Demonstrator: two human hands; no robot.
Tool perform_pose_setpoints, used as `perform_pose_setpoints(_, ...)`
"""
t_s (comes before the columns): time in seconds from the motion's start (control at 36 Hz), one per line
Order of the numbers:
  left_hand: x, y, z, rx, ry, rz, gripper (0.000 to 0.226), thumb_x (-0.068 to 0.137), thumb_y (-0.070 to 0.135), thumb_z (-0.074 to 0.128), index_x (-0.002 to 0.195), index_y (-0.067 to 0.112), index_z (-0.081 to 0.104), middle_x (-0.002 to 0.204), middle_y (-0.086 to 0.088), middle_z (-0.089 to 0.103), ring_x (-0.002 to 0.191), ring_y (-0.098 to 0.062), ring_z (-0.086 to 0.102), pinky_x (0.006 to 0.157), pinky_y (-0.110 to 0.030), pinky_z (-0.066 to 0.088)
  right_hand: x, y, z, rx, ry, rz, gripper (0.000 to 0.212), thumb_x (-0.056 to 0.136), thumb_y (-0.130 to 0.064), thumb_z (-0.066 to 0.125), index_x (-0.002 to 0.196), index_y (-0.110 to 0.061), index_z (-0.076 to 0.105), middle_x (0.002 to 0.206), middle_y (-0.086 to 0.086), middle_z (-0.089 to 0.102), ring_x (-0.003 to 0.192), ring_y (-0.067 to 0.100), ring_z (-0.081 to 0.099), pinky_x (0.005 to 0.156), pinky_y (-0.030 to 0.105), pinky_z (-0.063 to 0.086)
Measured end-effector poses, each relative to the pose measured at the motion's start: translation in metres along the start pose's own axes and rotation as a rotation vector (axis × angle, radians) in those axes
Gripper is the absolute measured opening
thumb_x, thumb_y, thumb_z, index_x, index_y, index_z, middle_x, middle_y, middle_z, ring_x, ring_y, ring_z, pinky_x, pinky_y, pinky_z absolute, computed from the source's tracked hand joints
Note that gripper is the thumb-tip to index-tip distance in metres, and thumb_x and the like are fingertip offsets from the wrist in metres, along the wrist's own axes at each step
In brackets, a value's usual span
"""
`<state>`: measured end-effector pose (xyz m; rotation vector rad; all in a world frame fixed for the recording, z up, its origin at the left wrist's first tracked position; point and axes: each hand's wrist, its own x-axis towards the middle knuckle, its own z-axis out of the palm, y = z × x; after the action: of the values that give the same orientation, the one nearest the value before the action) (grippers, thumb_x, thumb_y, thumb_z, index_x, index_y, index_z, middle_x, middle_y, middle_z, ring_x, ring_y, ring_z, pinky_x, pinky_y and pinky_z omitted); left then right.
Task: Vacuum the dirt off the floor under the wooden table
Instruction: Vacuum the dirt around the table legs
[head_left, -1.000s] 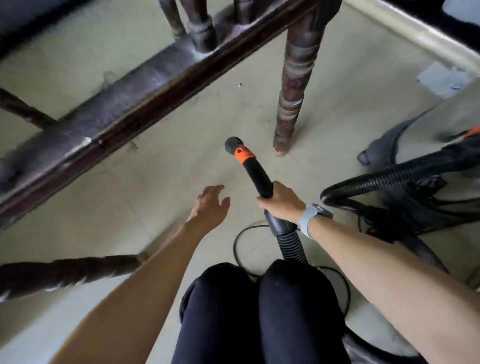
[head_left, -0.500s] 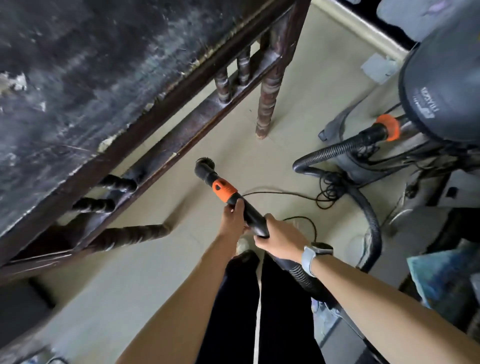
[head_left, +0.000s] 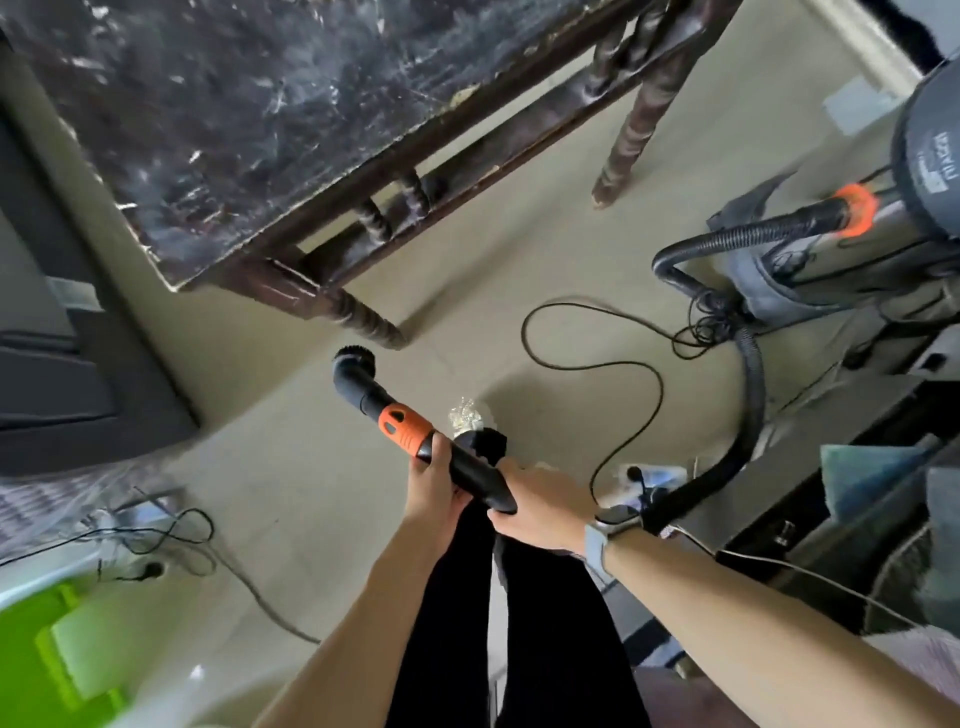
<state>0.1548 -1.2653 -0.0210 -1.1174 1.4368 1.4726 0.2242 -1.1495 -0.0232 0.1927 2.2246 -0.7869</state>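
Floor (head_left: 291, 467), beige and smooth, fills the middle of the frame; no dirt can be made out on it at this sharpness. Lower left: a bright green object (head_left: 47, 649), blurred, with thin cables (head_left: 171, 535) lying on the floor just above it. Left edge: a dark cabinet (head_left: 62, 374).

Upper left to upper centre: the table (head_left: 218, 114), dark wood with a scratched, worn top, seen from above. One turned leg (head_left: 358, 319) meets the floor at centre; a second leg (head_left: 628, 150) stands at upper right.

Centre: the nozzle (head_left: 358, 379), black with a round brush end and an orange collar, is held off the floor, its tip just below the near table leg. The left hand (head_left: 434, 488) grips the wand just behind the orange collar, fingers curled round it. The right hand (head_left: 540, 509) grips the wand further back, fingers wrapped round; a watch (head_left: 608, 525) sits on that wrist. Black trouser legs show beneath both hands.

Right of centre: a black cord (head_left: 623, 364) loops over the floor. A ribbed hose (head_left: 748, 384) runs from behind the right wrist up to the vacuum (head_left: 930, 156) at the right edge, joining it at an orange fitting.
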Motion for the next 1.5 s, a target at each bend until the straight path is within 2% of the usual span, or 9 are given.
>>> perform_pose_setpoints(0.14, -0.006, 0.008, -0.071, -0.097, 0.081, 0.017, 0.036, 0.099, 0.027, 0.048, 0.124, 0.002, 0.044, 0.11, -0.022, 0.06, 0.105, -0.038, 0.061, 0.079, -0.044, 0.053, 0.002, -0.062, 0.016, 0.014, 0.022, -0.104, 0.016, 0.086, -0.032, 0.054, 0.093, -0.019, 0.048, 0.08, 0.0, 0.056, 0.077, 0.027, 0.06, 0.057, 0.03, 0.035)
perform_pose_setpoints(0.28, -0.001, 0.035, -0.138, -0.217, 0.083, 0.032, 0.02, 0.1, 0.022, 0.047, 0.107, 0.004, 0.045, 0.087, -0.017, 0.06, 0.082, -0.031, 0.062, 0.08, -0.045, 0.052, 0.018, -0.122, 0.031, 0.046, -0.028, -0.099, 0.027, 0.086, -0.044, 0.058, 0.092, -0.025, 0.041, 0.075, -0.009, 0.049, 0.07, 0.019, 0.05, 0.05, 0.025, 0.028)
perform_pose_setpoints(0.47, 0.032, 0.095, -0.255, -0.152, 0.073, 0.088, 0.029, 0.098, 0.029, 0.049, 0.116, 0.006, 0.045, 0.1, -0.018, 0.063, 0.094, -0.032, 0.064, 0.089, -0.049, 0.052, 0.069, -0.224, 0.072, 0.13, -0.017, 0.006, 0.038, 0.082, -0.052, 0.061, 0.098, -0.019, 0.052, 0.084, -0.002, 0.063, 0.078, 0.022, 0.061, 0.064, 0.032, 0.043)
perform_pose_setpoints(0.61, 0.052, 0.169, -0.331, -0.019, 0.04, 0.232, 0.018, 0.1, 0.027, 0.045, 0.106, 0.01, 0.042, 0.086, -0.009, 0.062, 0.083, -0.024, 0.063, 0.073, -0.037, 0.052, 0.117, -0.324, 0.093, 0.302, 0.058, 0.02, 0.033, 0.084, -0.046, 0.064, 0.097, -0.017, 0.054, 0.081, -0.001, 0.062, 0.079, 0.023, 0.062, 0.07, 0.034, 0.047)
perform_pose_setpoints(0.75, 0.065, 0.245, -0.373, 0.014, -0.015, 0.308, 0.021, 0.101, 0.028, 0.042, 0.11, 0.01, 0.041, 0.093, -0.012, 0.059, 0.093, -0.029, 0.062, 0.075, -0.039, 0.052, 0.164, -0.395, 0.087, 0.464, 0.101, 0.051, 0.031, 0.083, -0.044, 0.065, 0.097, -0.017, 0.055, 0.084, 0.004, 0.067, 0.081, 0.025, 0.063, 0.073, 0.037, 0.048)
perform_pose_setpoints(0.92, 0.088, 0.34, -0.383, -0.069, -0.062, 0.342, 0.022, 0.102, 0.028, 0.041, 0.114, 0.011, 0.038, 0.091, -0.013, 0.052, 0.062, -0.022, 0.068, 0.068, -0.042, 0.057, 0.224, -0.464, 0.049, 0.613, 0.149, 0.05, 0.026, 0.085, -0.045, 0.063, 0.088, -0.02, 0.053, 0.065, -0.008, 0.056, 0.064, 0.013, 0.057, 0.057, 0.023, 0.041)
perform_pose_setpoints(1.03, 0.11, 0.414, -0.371, -0.077, -0.054, 0.384, 0.021, 0.101, 0.029, 0.043, 0.112, 0.012, 0.04, 0.078, -0.006, 0.048, 0.051, -0.015, 0.061, 0.055, -0.031, 0.055, 0.277, -0.497, 0.01, 0.727, 0.183, 0.05, 0.029, 0.086, -0.042, 0.064, 0.093, -0.016, 0.055, 0.076, -0.002, 0.062, 0.073, 0.018, 0.06, 0.059, 0.021, 0.04)
perform_pose_setpoints(1.33, 0.169, 0.559, -0.338, 0.088, -0.237, 0.397, 0.013, 0.101, 0.03, 0.043, 0.095, 0.019, 0.043, 0.075, -0.009, 0.052, 0.048, -0.015, 0.056, 0.05, -0.028, 0.052, 0.389, -0.552, -0.07, 0.827, 0.276, 0.158, 0.025, 0.086, -0.043, 0.063, 0.09, -0.023, 0.048, 0.086, 0.0, 0.059, 0.087, 0.026, 0.061, 0.066, 0.028, 0.04)
perform_pose_setpoints(1.5, 0.188, 0.602, -0.327, 0.157, -0.233, 0.314, 0.011, 0.101, 0.025, 0.043, 0.097, 0.015, 0.04, 0.073, -0.01, 0.049, 0.057, -0.021, 0.052, 0.051, -0.03, 0.053, 0.422, -0.563, -0.109, 0.811, 0.231, 0.153, 0.022, 0.091, -0.032, 0.061, 0.093, -0.014, 0.048, 0.076, -0.004, 0.053, 0.065, 0.009, 0.049, 0.052, 0.008, 0.036)
